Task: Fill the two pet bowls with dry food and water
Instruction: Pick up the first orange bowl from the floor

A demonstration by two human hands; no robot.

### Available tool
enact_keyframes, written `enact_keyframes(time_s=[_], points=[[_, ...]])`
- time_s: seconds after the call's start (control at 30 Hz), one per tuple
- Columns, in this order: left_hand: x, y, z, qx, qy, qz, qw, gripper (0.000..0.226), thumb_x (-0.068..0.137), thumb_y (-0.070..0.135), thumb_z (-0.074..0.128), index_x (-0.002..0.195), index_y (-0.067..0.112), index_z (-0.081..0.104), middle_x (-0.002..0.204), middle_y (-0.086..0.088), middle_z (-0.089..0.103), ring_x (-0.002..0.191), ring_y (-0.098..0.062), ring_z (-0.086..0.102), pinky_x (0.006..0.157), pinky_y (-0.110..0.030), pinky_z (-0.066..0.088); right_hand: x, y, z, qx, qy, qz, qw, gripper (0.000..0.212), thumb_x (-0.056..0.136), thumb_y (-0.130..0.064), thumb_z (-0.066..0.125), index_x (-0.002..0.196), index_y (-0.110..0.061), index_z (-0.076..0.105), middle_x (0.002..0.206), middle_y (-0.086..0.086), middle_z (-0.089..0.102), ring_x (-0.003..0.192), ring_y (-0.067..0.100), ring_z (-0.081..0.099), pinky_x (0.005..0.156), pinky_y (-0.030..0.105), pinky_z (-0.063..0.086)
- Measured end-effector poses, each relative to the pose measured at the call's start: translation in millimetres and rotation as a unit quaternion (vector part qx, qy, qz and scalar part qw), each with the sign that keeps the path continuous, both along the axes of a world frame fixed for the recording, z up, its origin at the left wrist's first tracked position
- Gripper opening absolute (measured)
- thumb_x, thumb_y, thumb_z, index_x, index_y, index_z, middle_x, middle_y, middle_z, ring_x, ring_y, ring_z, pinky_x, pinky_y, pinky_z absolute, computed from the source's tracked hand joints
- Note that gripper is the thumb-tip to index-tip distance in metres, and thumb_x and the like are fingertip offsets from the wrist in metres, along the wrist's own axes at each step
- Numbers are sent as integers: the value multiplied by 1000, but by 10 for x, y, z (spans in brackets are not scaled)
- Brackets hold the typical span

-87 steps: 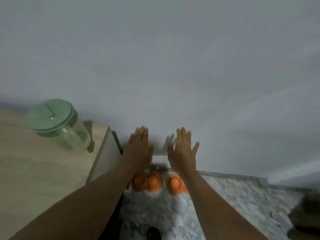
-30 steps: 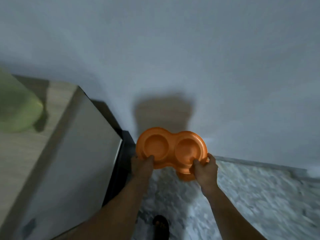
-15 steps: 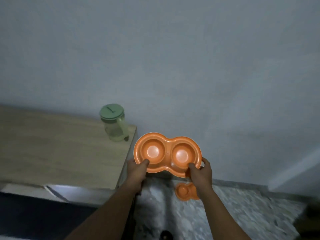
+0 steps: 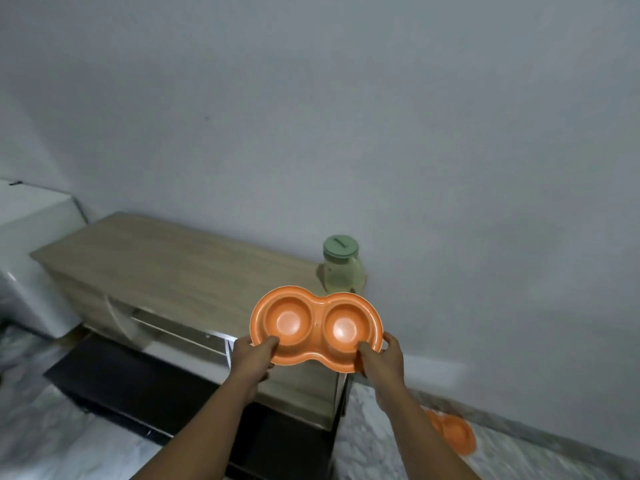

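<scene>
An orange double pet bowl [image 4: 317, 325] with two round wells, both empty, is held level in the air above the right end of a wooden cabinet [image 4: 166, 271]. My left hand [image 4: 254, 356] grips its near left rim, thumb inside the left well. My right hand [image 4: 382, 358] grips the near right rim, thumb in the right well. A second orange double bowl [image 4: 452, 433] lies on the floor by the wall, partly hidden behind my right forearm. A clear jar with a green lid [image 4: 343, 266] stands on the cabinet's far right corner.
The cabinet stands against a grey wall [image 4: 346, 116], with a dark open space [image 4: 138, 379] below its front. A white appliance [image 4: 31, 244] is at the far left. Marbled floor [image 4: 519, 459] runs along the wall to the right.
Both hands went down to the floor, took the orange double bowl and raised it. The view has swung left, so more of the cabinet and the white appliance now show.
</scene>
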State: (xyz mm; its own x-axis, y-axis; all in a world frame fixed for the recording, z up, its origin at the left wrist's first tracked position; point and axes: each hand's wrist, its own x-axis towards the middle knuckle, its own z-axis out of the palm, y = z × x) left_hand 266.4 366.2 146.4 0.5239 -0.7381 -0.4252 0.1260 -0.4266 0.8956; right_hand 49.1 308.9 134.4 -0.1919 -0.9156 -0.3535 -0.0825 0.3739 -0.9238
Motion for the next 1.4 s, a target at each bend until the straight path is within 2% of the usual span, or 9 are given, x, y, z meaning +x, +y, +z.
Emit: enact_keyframes(time_s=[0.1, 0.3, 0.5, 0.63, 0.8, 1.0, 1.13, 1.23, 1.4], points=[[387, -64, -77, 16, -10, 8, 1000, 34, 91, 26, 68, 119, 11, 56, 106, -14, 66, 85, -28, 64, 68, -36, 51, 414, -153, -114, 15, -3, 10, 1000, 60, 82, -23, 72, 135, -24, 44, 114, 3, 55, 101, 27, 61, 90, 52, 57], [1081, -528, -278, 47, -29, 40, 998, 38, 89, 26, 70, 121, 10, 57, 106, -13, 68, 91, -31, 68, 67, -37, 53, 1172, -650, -484, 40, -3, 17, 999, 68, 77, -29, 72, 139, -21, 45, 113, 1, 58, 97, 24, 62, 87, 50, 59], [1588, -1252, -416, 80, -79, 31, 993, 18, 82, 21, 71, 93, 7, 69, 92, -18, 73, 83, -34, 72, 77, -48, 62, 1667, -1241, -667, 80, 6, -13, 997, 59, 83, -23, 72, 136, -18, 47, 119, 6, 58, 94, 22, 57, 91, 42, 54], [1780, -1549, -617, 108, -75, 22, 991, 29, 82, 23, 73, 100, 0, 71, 91, -20, 71, 88, -40, 71, 75, -47, 60, 1832, -1485, -774, 92, 38, -6, 995, 65, 81, -26, 72, 140, -15, 47, 130, 10, 57, 106, 28, 59, 85, 36, 48], [1936, -1768, -807, 137, -19, -5, 990, 56, 76, 42, 72, 118, 6, 63, 109, -18, 67, 89, -31, 66, 63, -34, 52, 1957, -1586, -893, 120, 55, -1, 991, 61, 82, -24, 72, 137, -14, 49, 123, 10, 59, 94, 21, 54, 79, 35, 46], [2330, -2102, -1140, 158, -97, -50, 981, 88, 49, 58, 65, 125, 13, 61, 115, -17, 69, 104, -36, 68, 81, -49, 58, 2182, -1672, -968, 131, 77, -25, 988, 62, 79, -28, 72, 135, -11, 50, 113, 7, 58, 94, 25, 56, 84, 39, 50], [2521, -2195, -1041, 159, -108, -105, 976, 68, 58, 50, 73, 113, 12, 67, 104, -16, 72, 84, -27, 68, 64, -34, 51, 2350, -1675, -1080, 131, 124, -33, 983, 79, 65, -51, 67, 135, -17, 52, 122, 12, 62, 110, 35, 59, 94, 50, 50], [2734, -2288, -1062, 158, -100, -159, 969, 67, 61, 52, 77, 113, 11, 65, 104, -14, 72, 88, -27, 69, 66, -35, 52, 2525, -1720, -1140, 139, 154, -59, 977, 89, 51, -65, 53, 130, -24, 55, 118, 7, 62, 109, 34, 59, 93, 55, 50], [3040, -2304, -1047, 148, -116, -219, 957, 25, 83, 29, 78, 84, 6, 69, 73, -7, 65, 66, -20, 63, 55, -27, 43, 2787, -1677, -1210, 161, 183, -77, 967, 81, 51, -68, 50, 118, -24, 60, 113, 9, 63, 105, 35, 60, 91, 55, 51]])
